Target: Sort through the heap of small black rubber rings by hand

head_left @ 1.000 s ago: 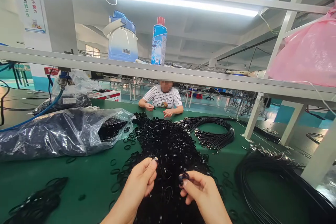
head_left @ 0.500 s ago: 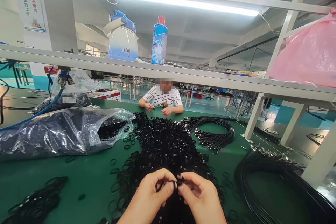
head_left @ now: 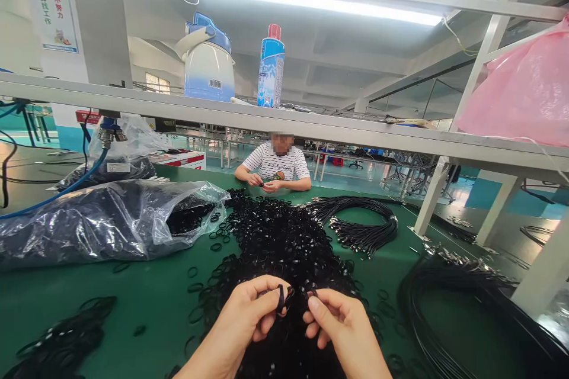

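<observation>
My left hand (head_left: 253, 310) pinches black rings (head_left: 281, 299) between thumb and forefinger; at least two loops show at its fingertips. A short gap to the right, my right hand (head_left: 341, 315) grips a small black ring (head_left: 312, 294), mostly covered by thumb and finger. Both hands are over the near part of a big heap of black rings (head_left: 284, 237), which spreads down the middle of the green table (head_left: 155, 302). Whether the rings are rubber or plastic I cannot make out.
Left stands a clear plastic bag (head_left: 111, 225) of black rings, with a smaller dark pile (head_left: 66, 337) nearer. Right lie coiled black cables (head_left: 377, 219) and a larger coil (head_left: 418, 308). A person (head_left: 275, 166) sits opposite. Above runs a shelf (head_left: 311, 121) with a jug (head_left: 208, 68) and spray can (head_left: 271, 68).
My hands have moved apart from nearly touching, the left shifting slightly left and up. Loops now stand out clearly at its fingertips. The person opposite has brought both hands together.
</observation>
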The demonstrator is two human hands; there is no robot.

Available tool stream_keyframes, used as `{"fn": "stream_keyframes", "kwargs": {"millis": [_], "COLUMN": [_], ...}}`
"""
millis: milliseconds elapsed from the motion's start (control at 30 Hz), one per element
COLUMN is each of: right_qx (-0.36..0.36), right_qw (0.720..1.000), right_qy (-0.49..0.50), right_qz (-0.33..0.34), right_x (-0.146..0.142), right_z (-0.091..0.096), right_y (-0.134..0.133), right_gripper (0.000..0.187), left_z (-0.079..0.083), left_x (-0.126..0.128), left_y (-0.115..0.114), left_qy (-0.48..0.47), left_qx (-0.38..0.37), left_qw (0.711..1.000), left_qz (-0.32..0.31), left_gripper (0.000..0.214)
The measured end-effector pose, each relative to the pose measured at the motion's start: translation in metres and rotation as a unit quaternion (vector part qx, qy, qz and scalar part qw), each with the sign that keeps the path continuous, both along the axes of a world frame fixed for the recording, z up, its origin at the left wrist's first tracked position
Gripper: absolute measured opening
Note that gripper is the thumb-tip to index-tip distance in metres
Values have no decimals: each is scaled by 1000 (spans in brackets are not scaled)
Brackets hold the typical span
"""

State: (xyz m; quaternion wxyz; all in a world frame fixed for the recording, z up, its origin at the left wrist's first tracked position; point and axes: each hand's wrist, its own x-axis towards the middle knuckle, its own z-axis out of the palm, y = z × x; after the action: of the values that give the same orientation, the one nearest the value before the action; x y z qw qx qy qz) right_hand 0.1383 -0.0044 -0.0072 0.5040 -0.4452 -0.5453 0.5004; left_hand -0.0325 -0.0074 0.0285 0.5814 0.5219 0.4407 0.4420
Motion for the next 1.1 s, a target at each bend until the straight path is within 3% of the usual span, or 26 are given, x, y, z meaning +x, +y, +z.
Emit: {"fn": "stream_keyframes", "kwargs": {"millis": [133, 233, 333, 400, 500, 600, 700, 800, 867, 933, 1100], "right_qx": [-1, -7, -12, -8, -9, 4, 88, 187, 215, 213, 114], "right_qw": [1000, 1000, 999, 1000, 998, 991, 968, 925, 909, 916, 972], "right_qy": [-3, -14, -18, -16, -17, -74, -216, -325, -352, -334, -205], "right_qz": [3, 20, 34, 16, -61, -111, -89, -67, -64, -67, -32], "right_x": [0, -2, -5, -5, 1, 11, 18, 18, 16, 15, 9], "right_z": [0, 0, 1, 2, 4, 4, 2, 0, 1, 5, 13], "right_y": [-1, -3, -5, -4, -3, 0, 1, -1, -4, -6, -8], "right_gripper": [42, 42, 41, 38, 34, 31, 27, 48, 52, 50, 31], "left_z": [-1, -4, -7, -10, -14, -14, -11, -9, -9, -11, -18], "left_x": [3, 4, 6, 8, 7, 5, 4, 7, 8, 8, 6], "left_y": [2, 2, 0, 0, 3, 6, 5, 1, -1, -1, 3], "left_qy": [48, 103, 136, 132, 95, 52, -17, -86, -107, -112, -105], "left_qx": [11, 76, 127, 105, 60, 21, -27, -59, -69, -66, -32], "left_qw": [999, 991, 982, 985, 994, 998, 999, 994, 992, 991, 992], "left_qz": [-16, -35, -28, -22, 0, 20, 0, -9, -11, -24, -68], "left_gripper": [24, 30, 18, 21, 24, 22, 25, 24, 23, 25, 28]}}
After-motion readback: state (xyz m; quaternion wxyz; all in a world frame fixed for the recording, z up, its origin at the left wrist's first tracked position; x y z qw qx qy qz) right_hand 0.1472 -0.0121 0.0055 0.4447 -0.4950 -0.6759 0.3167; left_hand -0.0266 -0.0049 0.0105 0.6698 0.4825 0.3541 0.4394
